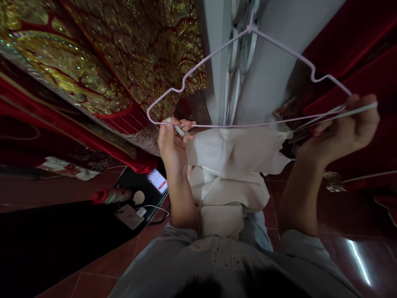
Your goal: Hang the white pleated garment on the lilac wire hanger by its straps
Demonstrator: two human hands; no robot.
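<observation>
A pale pink clothes hanger (249, 29) spans the upper middle of the head view, its hook running off the top. My left hand (173, 151) is closed around the left end of its lower bar, with a bit of white strap between the fingers. At the hanger's right end, my right hand (345, 126) is closed on a thin white strap (361, 109), drawn taut across the fingers. A cream-white garment (229, 151) hangs in folds below the bar, in front of my body. Whether the strap passes over the hanger's right corner is hidden by my fingers.
Red garments with gold sequins (164, 49) hang at left, and red cloth (356, 45) at right. Behind the hanger stands a grey-white panel (279, 70). On a black table (62, 231) lie a lit phone (159, 182), a second phone (128, 217) and a red-capped bottle (111, 195).
</observation>
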